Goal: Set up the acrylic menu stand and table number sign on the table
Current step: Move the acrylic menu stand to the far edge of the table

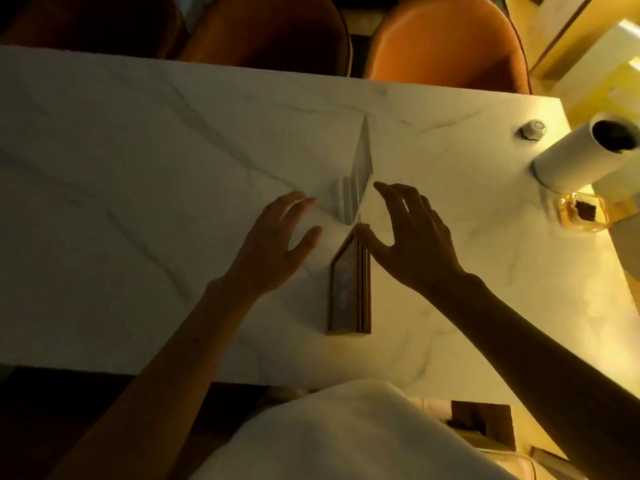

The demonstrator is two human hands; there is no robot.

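**A:** Where do your two pieces stand?

**B:** Both are upright at the middle of the white marble table (138, 150). The clear acrylic stand on its pale base (356, 181) is the farther one; the gold-framed sign (349, 292) stands just nearer, almost end to end with it, probably so they read as one line.

**A:** And your hands?

**B:** Your left hand (273, 244) hovers left of the gap, fingers (301, 202) loosely spread, holding nothing. Your right hand (412, 237) is spread too, its thumb touching the frame's far top corner, seemingly to steady or nudge it.

**A:** What else is there?

**B:** At the far right, well apart, stand a white cylindrical lamp (581, 150), a small round knob (533, 129) and an amber glass dish (583, 211).
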